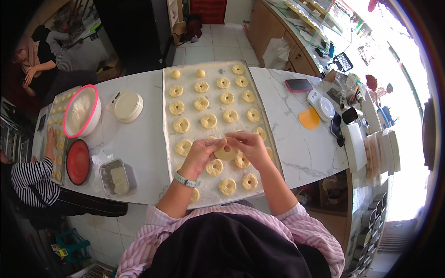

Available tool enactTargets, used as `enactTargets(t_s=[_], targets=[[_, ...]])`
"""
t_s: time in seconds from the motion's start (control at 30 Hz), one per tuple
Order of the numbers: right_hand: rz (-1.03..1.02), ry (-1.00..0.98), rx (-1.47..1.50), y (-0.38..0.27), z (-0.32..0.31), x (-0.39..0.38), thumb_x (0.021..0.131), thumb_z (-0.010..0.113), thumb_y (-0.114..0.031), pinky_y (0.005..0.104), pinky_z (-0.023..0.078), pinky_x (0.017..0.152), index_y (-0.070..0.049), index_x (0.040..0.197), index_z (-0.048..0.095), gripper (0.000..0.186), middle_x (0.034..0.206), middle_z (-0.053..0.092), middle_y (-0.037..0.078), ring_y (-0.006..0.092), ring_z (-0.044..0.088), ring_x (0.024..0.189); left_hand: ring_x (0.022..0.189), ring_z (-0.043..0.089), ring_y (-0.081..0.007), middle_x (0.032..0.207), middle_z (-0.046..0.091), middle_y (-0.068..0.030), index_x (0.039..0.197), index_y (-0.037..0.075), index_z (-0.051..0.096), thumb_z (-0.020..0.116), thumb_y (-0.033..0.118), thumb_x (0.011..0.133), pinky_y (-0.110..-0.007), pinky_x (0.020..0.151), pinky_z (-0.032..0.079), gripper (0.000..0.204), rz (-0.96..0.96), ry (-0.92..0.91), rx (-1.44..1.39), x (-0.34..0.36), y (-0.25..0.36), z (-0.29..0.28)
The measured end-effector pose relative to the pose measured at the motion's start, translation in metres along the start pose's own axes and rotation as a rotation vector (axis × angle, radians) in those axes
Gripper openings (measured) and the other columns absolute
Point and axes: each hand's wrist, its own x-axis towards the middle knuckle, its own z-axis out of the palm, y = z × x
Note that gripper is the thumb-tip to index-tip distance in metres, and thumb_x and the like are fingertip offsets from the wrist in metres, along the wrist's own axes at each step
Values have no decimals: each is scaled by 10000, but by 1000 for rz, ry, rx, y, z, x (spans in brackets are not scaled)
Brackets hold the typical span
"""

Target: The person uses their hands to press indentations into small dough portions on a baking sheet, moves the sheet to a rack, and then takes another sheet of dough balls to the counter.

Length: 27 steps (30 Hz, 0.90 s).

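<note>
Between my two hands hangs a dough ring (225, 154), lifted above a floured tray (191, 72). My left hand (203, 153) pinches its left side, and my right hand (251, 147) grips its upper right edge. A fingertip shows through the hole in its middle. Under and around my hands lie rows of flat dough rings (208, 121), each with a small hole. At the tray's far end sit two round dough balls (200, 73) without holes. My forearms hide part of the near left rows.
Left of the tray stand a kitchen scale (128, 107), a pink-rimmed bowl (97, 112), a red bowl (79, 162) and a metal tin with dough (112, 178). Another person (34, 180) reaches over a second tray (62, 104). A phone (299, 85) and orange scraper (308, 118) lie right.
</note>
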Motion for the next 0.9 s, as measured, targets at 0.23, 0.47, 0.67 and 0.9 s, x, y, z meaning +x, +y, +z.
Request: enactTargets(t_s=[0.23,0.47,0.67,0.9], targets=[[23,-25,10,1,-4,-2,842,634,-79,235,473,769,0,1147,598,317,938,622,48,111,614,858,789,648,-165,908,653,-108,989,-84,609,658,148,840,-265,681,538,280,-47,36,-58,-4,3,4],[65,-129,20,-2,-4,-2,838,640,-100,237,467,741,-26,1167,594,340,976,623,24,96,600,845,817,647,-162,936,656,-110,1006,-66,617,658,119,835,-264,704,536,256,-46,38,0,-3,0,3],[284,-103,183,9,-1,10,840,638,-96,268,479,812,15,1210,535,400,1070,598,67,135,598,934,1060,556,-208,1128,576,-147,1166,-53,525,565,262,899,-307,918,435,415,406,208,98,2,6,12],[66,117,753,18,37,23,861,591,-45,291,492,859,73,1191,503,361,1115,588,115,175,587,991,1386,134,-249,1485,165,-167,1417,-27,138,216,436,983,-384,1124,78,640,586,222,20,-1,-12,23]])
